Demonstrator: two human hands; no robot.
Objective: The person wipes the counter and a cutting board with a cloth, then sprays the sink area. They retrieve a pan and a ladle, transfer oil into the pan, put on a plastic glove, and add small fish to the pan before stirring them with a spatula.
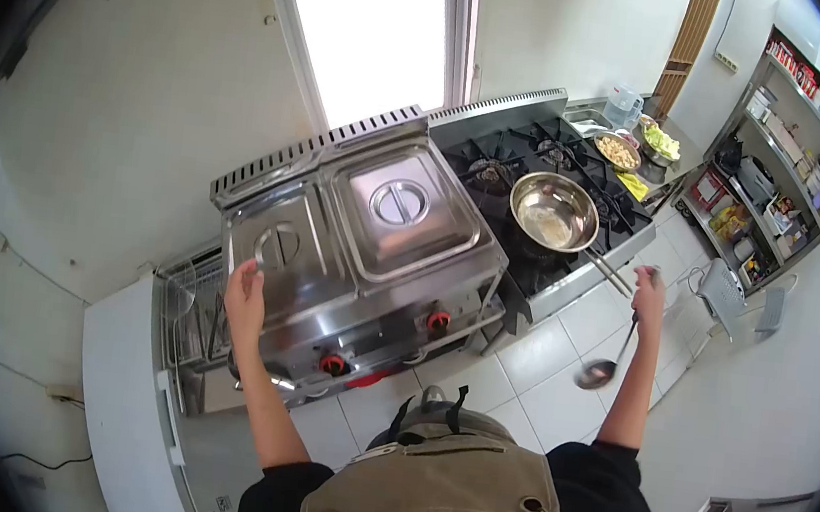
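My right hand [647,289] is closed round the handle of a ladle [595,374], whose bowl hangs down over the floor tiles. Just left of that hand is the long handle of a steel pan [554,212], which sits on a black gas stove. My left hand [246,297] is raised near the handle of the left steel lid [277,244]; its fingers are slightly apart and hold nothing. Whether they touch the lid cannot be made out. A second steel lid [399,202] covers the right compartment of the same unit.
Red knobs [438,321] line the unit's front. Beyond the stove [492,172] stand a pan of chopped food [617,151], a bowl of greens [661,142] and a clear jug [624,106]. Shelves [791,151] and a grey stool [723,295] are at right; a white cabinet [129,377] is at left.
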